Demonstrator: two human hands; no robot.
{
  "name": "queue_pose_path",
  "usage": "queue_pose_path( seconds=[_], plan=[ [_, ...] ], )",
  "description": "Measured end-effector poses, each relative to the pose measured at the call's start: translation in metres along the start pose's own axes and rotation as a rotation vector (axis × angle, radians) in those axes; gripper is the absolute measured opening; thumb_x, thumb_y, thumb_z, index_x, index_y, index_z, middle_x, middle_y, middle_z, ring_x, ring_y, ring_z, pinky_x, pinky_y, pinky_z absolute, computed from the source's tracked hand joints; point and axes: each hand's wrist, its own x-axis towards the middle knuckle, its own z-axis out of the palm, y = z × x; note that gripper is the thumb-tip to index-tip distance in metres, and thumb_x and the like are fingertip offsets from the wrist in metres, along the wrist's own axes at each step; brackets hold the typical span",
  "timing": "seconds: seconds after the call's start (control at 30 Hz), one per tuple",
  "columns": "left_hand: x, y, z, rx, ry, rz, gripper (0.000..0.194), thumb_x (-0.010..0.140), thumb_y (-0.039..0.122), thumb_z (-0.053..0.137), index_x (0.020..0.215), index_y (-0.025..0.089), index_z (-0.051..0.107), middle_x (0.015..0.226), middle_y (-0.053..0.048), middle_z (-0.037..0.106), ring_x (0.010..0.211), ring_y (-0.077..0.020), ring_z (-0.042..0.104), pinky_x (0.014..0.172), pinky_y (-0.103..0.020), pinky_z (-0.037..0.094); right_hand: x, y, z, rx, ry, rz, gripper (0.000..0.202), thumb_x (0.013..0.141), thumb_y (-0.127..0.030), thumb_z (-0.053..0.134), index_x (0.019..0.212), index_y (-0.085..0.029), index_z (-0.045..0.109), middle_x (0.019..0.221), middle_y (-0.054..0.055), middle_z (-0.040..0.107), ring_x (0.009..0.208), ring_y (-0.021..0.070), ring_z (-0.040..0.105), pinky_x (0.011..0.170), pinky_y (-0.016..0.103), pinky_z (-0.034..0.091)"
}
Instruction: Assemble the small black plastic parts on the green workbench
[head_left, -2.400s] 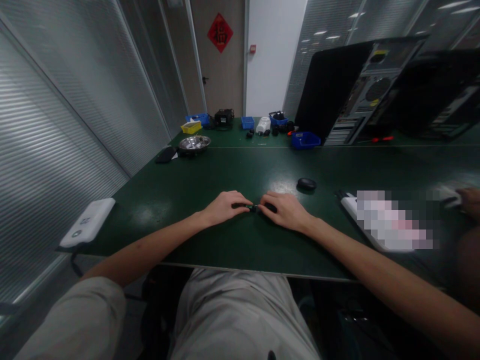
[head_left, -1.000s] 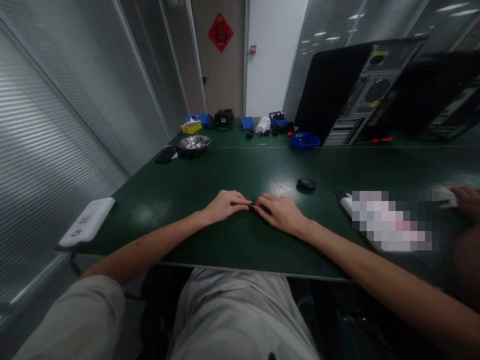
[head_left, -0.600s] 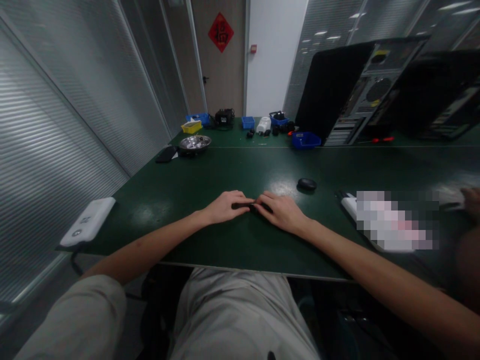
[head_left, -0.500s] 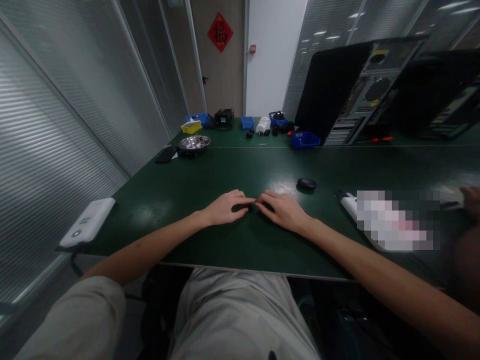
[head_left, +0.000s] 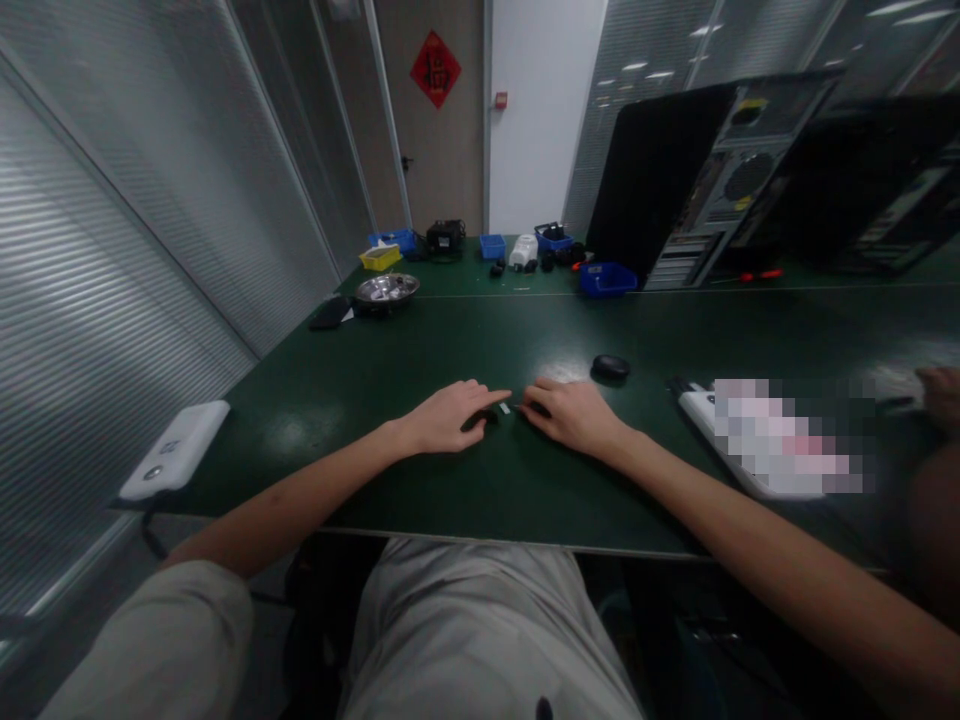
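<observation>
My left hand (head_left: 448, 416) rests low over the green table, index finger stretched to the right and thumb bent below it. Between them is a small dark piece, too dim to name. Just right of it shows a little pale piece (head_left: 505, 408); whether the two are joined I cannot tell. My right hand (head_left: 568, 410) faces it a short gap away, thumb and fingers pinched together. A tiny thin tip shows at this pinch, but what it belongs to is hidden. Behind my right hand lies a black rounded object (head_left: 611, 367), like a computer mouse.
On the green table (head_left: 420, 500), a white device (head_left: 174, 450) lies left and a blurred-out white item (head_left: 720, 440) right. Farther back are a metal bowl (head_left: 386, 290), a blue bin (head_left: 607, 279) and a computer case (head_left: 667, 190). Another person's hand (head_left: 937, 390) is at far right.
My hands have moved slightly apart from where their fingertips met. The pale piece now shows in the gap between them. My left index finger is raised away from the thumb more.
</observation>
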Motion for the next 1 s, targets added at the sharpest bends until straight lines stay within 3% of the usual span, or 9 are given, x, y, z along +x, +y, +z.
queue_pose_path(
  seconds=[0.2,0.33,0.47,0.6,0.67,0.77,0.9,1.0],
  plan=[
    [-0.001,-0.006,-0.002,-0.117,0.056,0.029,0.027,0.099,0.020,0.056,0.123,0.019,0.068,0.121,-0.011,0.066,0.115,-0.0243,0.059,0.104,-0.040,0.046,-0.001,0.007,0.003,0.064,0.020,0.101,0.031,0.106,-0.046,0.047,0.104,-0.024,0.068,0.097,0.005,0.069,0.075,0.0179,0.060,0.059,0.030,0.025],
    [0.002,-0.003,0.004,-0.159,0.080,0.068,0.029,0.102,0.020,0.055,0.128,0.019,0.066,0.131,-0.011,0.065,0.126,-0.0236,0.057,0.110,-0.041,0.044,-0.001,0.007,0.002,0.096,0.024,0.116,0.029,0.105,-0.045,0.049,0.102,-0.024,0.068,0.096,0.005,0.069,0.074,0.0177,0.060,0.060,0.029,0.026],
    [0.006,0.001,0.008,-0.168,0.053,0.062,0.028,0.105,0.024,0.051,0.130,0.020,0.064,0.128,-0.010,0.068,0.122,-0.0225,0.060,0.108,-0.040,0.046,-0.001,0.006,0.003,0.116,0.032,0.113,0.028,0.104,-0.045,0.050,0.102,-0.024,0.068,0.096,0.005,0.069,0.076,0.0179,0.059,0.061,0.029,0.027],
    [0.001,-0.012,0.002,-0.131,0.033,0.005,0.029,0.108,0.029,0.048,0.128,0.019,0.066,0.125,-0.010,0.069,0.119,-0.0219,0.062,0.107,-0.038,0.047,-0.001,0.007,0.003,0.124,0.039,0.121,0.030,0.104,-0.046,0.050,0.102,-0.024,0.069,0.095,0.005,0.069,0.075,0.0174,0.059,0.060,0.029,0.028],
    [-0.008,-0.032,-0.005,-0.114,0.032,-0.061,0.031,0.108,0.030,0.047,0.130,0.020,0.066,0.127,-0.009,0.068,0.119,-0.0214,0.062,0.106,-0.037,0.048,-0.001,0.008,0.003,0.130,0.034,0.117,0.029,0.104,-0.046,0.050,0.103,-0.024,0.069,0.096,0.005,0.069,0.074,0.0170,0.059,0.060,0.029,0.028],
    [-0.034,-0.081,-0.017,-0.067,0.055,-0.232,0.035,0.107,0.031,0.048,0.136,0.021,0.063,0.132,-0.009,0.066,0.121,-0.0222,0.061,0.105,-0.039,0.049,-0.001,0.009,0.001,0.145,0.024,0.107,0.027,0.104,-0.044,0.052,0.104,-0.024,0.069,0.096,0.005,0.068,0.073,0.0164,0.058,0.060,0.029,0.029],
    [-0.097,-0.164,-0.042,0.112,0.147,-0.531,0.037,0.103,0.031,0.049,0.133,0.017,0.067,0.132,-0.012,0.067,0.124,-0.0259,0.061,0.110,-0.042,0.045,-0.001,0.010,0.001,0.155,0.024,0.109,0.026,0.104,-0.044,0.052,0.103,-0.024,0.069,0.095,0.004,0.068,0.074,0.0166,0.058,0.060,0.028,0.029],
    [-0.152,-0.214,-0.063,0.269,0.216,-0.779,0.038,0.098,0.028,0.052,0.128,0.013,0.071,0.130,-0.014,0.069,0.123,-0.0288,0.062,0.113,-0.041,0.043,-0.001,0.009,0.002,0.162,0.029,0.108,0.026,0.103,-0.044,0.053,0.103,-0.024,0.069,0.095,0.004,0.068,0.074,0.0166,0.058,0.060,0.028,0.029]
  ],
)
